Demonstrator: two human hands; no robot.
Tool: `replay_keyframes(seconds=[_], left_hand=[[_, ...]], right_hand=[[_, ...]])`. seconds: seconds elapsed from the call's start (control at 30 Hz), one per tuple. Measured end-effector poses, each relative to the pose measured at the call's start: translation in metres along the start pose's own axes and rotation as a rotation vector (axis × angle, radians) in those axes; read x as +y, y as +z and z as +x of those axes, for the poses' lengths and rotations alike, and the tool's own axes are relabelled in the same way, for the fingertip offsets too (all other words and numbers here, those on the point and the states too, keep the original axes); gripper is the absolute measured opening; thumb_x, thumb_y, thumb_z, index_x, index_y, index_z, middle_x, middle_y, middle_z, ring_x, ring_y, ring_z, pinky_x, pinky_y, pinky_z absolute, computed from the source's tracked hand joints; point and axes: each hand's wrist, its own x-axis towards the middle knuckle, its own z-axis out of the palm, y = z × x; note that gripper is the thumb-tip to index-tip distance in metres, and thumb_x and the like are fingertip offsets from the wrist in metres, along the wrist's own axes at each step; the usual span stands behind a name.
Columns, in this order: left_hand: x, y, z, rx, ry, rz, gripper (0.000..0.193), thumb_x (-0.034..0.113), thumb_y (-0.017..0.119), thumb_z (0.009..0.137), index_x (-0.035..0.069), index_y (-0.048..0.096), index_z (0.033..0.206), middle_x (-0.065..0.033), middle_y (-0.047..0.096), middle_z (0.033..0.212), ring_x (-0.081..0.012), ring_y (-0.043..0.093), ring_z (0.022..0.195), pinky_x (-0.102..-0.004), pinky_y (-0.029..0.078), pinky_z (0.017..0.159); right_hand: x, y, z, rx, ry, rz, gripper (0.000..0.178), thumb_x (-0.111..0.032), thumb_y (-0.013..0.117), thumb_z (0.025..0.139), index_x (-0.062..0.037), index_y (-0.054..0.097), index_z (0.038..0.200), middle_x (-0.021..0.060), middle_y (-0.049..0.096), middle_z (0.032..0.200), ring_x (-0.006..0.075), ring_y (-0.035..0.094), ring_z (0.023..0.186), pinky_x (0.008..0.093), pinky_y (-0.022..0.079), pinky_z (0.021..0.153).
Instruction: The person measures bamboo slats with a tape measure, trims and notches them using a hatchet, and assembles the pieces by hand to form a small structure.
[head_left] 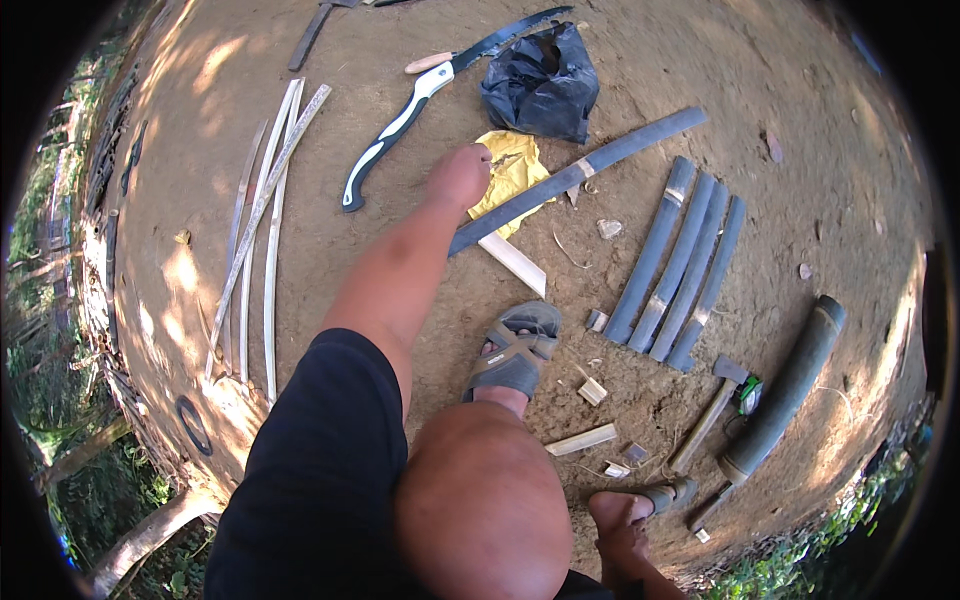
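Just beyond the middle of the bare earth ground point(630, 60), in the head view, a crumpled yellow sheet point(520, 180) is reached by the left hand point(462, 177). Its fingers are curled in at the sheet's left edge; whether anything is grasped between them cannot be told. The state of the right hand cannot be told either, as it is out of view. The sheet is crossed along its near side by a long dark strip point(640, 141), one end of which is placed close beside the left forearm. A pale split piece point(515, 265) is seen just nearer than the strip. Beyond the sheet, a black plastic bag point(548, 85) is set down, and to its left a saw point(400, 128) with a white and dark handle is laid. Toward the ground's left edge, thin pale strips point(270, 300) are spread lengthwise. Toward its right edge, four dark strips point(651, 250) are lined up side by side, and a wooden-handled tool point(705, 425) is placed near a thick dark pole point(790, 385).
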Motion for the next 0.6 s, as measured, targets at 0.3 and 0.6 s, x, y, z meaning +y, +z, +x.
replay_keyframes(seconds=[0.3, 0.6], left_hand=[[-0.004, 0.019, 0.008, -0.027, -0.002, 0.127, 0.020, 0.023, 0.068, 0.094, 0.009, 0.075, 0.107, -0.0164, 0.072, 0.110, -0.0360, 0.069, 0.104, -0.0475, 0.054, 0.092], [-0.019, 0.023, 0.013, -0.055, -0.082, 0.020, 0.017, 0.022, 0.068, 0.093, 0.008, 0.074, 0.101, -0.0159, 0.074, 0.101, -0.0359, 0.071, 0.097, -0.0453, 0.055, 0.087]], right_hand=[[0.000, -0.002, -0.007, 0.029, -0.023, 0.101, 0.135, -0.029, 0.085, 0.077, -0.0149, -0.018, 0.164, 0.0467, 0.007, 0.160, 0.0567, 0.031, 0.147, 0.0553, 0.036, 0.118], [0.007, 0.006, 0.001, 0.053, -0.045, 0.093, 0.140, -0.031, 0.087, 0.076, -0.0155, -0.022, 0.163, 0.0462, 0.010, 0.160, 0.0556, 0.035, 0.145, 0.0551, 0.038, 0.117]])
